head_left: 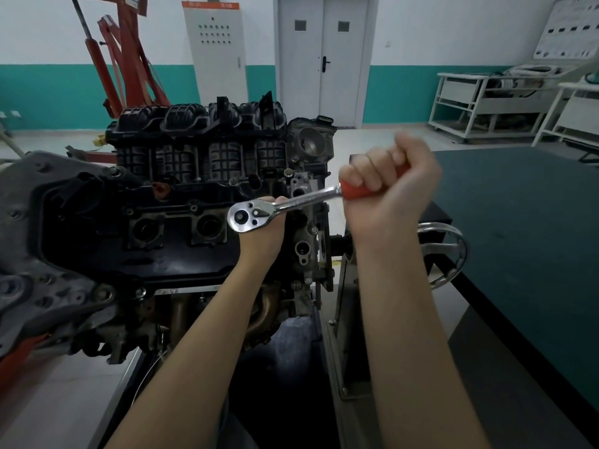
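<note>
- The right grip (389,183), a bare hand, is closed tight in a fist around the red handle (351,192) of the wrench (285,202).
- The wrench is shiny and silver. It is up in the air, over the right end of the engine (181,196). Its round head points left and its handle points right and a bit up.
- The left grip (262,230) is right under the round head of the wrench. One fingertip (279,199) peeks over the silver bar, so this hand holds the wrench too. The head hides the other fingers.
- The big black engine is tipped on its stand, in front of the person.
- A dark green desk (518,222) is on the right, close to a silver wheel (455,251).
- A red crane (126,59) and a white door (324,59) are far back.
</note>
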Available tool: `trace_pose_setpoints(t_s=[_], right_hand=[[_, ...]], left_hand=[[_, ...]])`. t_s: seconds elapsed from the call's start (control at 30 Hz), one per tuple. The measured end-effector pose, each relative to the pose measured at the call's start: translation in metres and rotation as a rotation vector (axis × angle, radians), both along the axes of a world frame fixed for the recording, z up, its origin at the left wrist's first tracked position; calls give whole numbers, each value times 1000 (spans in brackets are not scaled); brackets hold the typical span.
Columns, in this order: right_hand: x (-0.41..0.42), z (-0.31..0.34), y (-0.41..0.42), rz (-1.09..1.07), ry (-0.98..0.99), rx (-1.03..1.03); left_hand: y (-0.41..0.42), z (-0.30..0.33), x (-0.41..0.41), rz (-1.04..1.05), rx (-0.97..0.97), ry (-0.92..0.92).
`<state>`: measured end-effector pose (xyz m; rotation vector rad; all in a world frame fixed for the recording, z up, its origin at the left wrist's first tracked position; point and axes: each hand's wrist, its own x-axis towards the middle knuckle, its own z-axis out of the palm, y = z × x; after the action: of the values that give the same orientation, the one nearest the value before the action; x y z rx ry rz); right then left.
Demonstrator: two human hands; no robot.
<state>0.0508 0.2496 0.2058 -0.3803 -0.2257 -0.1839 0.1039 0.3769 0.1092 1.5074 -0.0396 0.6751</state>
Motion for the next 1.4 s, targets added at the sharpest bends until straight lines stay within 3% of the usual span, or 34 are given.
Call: trace_pose_setpoints(t_s=[0.13,0.23,0.57,0.67,0.87,0.97,1.2,1.3,1.4], right_hand=[[-41,-52,16,-138,-18,222],[-46,-62,18,-142,-27,266],[21,21,-11,177,-32,-132],[6,8,-6,80,-37,-65],[-46,-54,13,-165,17,271],[-40,-50,8,-144,-7,238],[15,15,-8,91,-29,-104],[15,17,-8,106,-22,-81],[-9,-12,0,-30,-11,58]], left_hand=[[3,4,-6,-78,11,-81],[3,4,-7,-77,39,-98],[4,-4,3,-8,139,-32],[5,-4,2,1,145,-58],[3,1,-5,-69,107,-128],[3,1,-4,-63,121,-126],[5,-4,4,-19,157,-30],[3,0,2,-28,146,-76],[5,0,1,-50,117,-79]])
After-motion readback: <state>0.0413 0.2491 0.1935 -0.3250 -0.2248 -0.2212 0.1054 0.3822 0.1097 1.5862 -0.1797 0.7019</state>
